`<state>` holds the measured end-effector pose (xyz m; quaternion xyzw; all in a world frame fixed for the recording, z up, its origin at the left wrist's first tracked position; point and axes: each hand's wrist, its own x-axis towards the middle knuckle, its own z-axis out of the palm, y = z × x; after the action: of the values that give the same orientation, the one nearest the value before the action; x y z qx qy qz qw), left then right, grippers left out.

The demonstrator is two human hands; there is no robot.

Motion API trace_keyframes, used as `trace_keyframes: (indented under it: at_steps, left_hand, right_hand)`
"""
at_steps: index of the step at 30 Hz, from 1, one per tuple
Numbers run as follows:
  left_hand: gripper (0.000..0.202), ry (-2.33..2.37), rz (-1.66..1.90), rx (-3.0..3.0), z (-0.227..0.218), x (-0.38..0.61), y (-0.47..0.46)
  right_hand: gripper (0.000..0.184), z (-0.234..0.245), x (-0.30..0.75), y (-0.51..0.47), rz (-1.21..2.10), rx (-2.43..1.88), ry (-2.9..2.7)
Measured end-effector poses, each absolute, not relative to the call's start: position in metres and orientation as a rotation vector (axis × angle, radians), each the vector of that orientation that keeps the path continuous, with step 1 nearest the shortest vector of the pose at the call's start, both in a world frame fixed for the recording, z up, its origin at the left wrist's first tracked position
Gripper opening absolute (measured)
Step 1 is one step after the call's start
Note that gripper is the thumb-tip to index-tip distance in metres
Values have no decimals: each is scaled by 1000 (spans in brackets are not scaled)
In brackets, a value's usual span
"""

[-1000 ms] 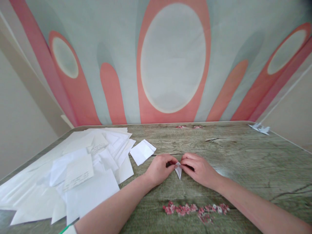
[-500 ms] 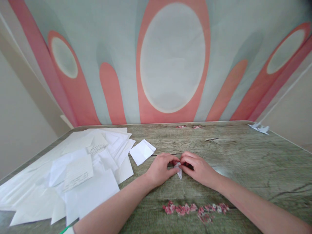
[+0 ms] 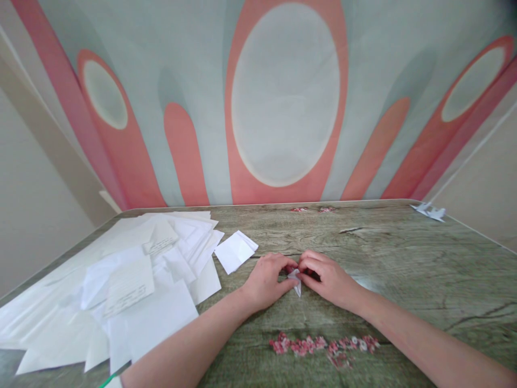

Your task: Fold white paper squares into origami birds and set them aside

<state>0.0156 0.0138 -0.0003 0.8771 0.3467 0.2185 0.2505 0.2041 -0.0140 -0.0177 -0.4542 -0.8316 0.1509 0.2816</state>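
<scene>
A small piece of folded white paper [image 3: 297, 284] is pinched between my two hands, just above or on the table, with a narrow point facing me. My left hand [image 3: 269, 280] grips its left side between thumb and fingers. From the right, my right hand [image 3: 326, 279] pinches the same paper, its fingertips nearly meeting the left ones. The fingers hide the upper part of the fold. Beyond my left hand lies a small stack of square white paper [image 3: 235, 252].
Loose white sheets [image 3: 157, 318], some with printed text, spread over the left of the wood-grain table [image 3: 404, 258]. Folded white paper shapes [image 3: 430, 212] sit at the far right corner. Pink flower prints [image 3: 299, 345] mark the near side. A patterned backdrop [image 3: 286, 97] stands behind.
</scene>
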Motion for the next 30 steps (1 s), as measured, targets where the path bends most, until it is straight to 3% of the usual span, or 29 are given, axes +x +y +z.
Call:
trace_keyframes:
  at_steps: [5, 10, 15, 30]
  left_hand:
    - [26, 983, 615, 2264, 3, 7, 10]
    - [12, 1218, 523, 2494, 13, -2, -23]
    - [40, 1099, 285, 2698, 18, -1, -46]
    - [46, 1160, 116, 2887, 15, 3, -44]
  right_hand:
    - [7, -19, 204, -14, 390, -1221, -2234]
    - [5, -21, 206, -12, 404, -1207, -2231]
    - [4, -20, 205, -13, 410, -1205, -2213]
    - [3, -19, 203, -13, 449, -1253, -2203]
